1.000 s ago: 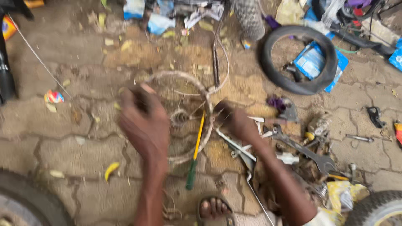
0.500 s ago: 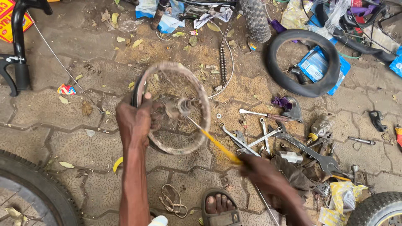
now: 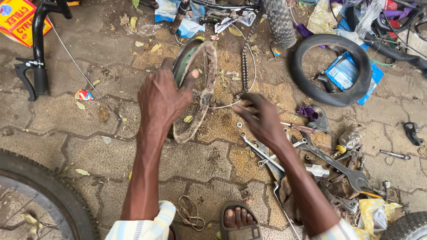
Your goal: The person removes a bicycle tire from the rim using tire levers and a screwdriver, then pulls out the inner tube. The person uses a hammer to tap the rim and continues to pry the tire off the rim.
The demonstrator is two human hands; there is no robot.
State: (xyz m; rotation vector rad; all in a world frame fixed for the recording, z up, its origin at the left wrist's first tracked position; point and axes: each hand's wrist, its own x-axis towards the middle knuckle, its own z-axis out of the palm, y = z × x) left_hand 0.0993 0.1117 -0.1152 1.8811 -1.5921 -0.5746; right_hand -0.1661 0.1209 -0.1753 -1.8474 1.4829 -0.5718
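Left hand (image 3: 162, 98): clenched on the near edge of a dirty wheel rim (image 3: 198, 89), holding it tilted up on edge.
Right hand (image 3: 262, 120): released, fingers spread, holding nothing, hovering just right of the rim.
Rim: between the hands, its lower edge on the paved floor (image 3: 80, 146).
Right of the right hand: spanners (image 3: 338, 162); beyond them a black tyre (image 3: 331, 69).
Below the hands: a sandalled foot (image 3: 238, 222).

Yellow-red box (image 3: 20, 20) top left; blue packet (image 3: 344, 73) (inside the tyre (image 3: 331, 98))
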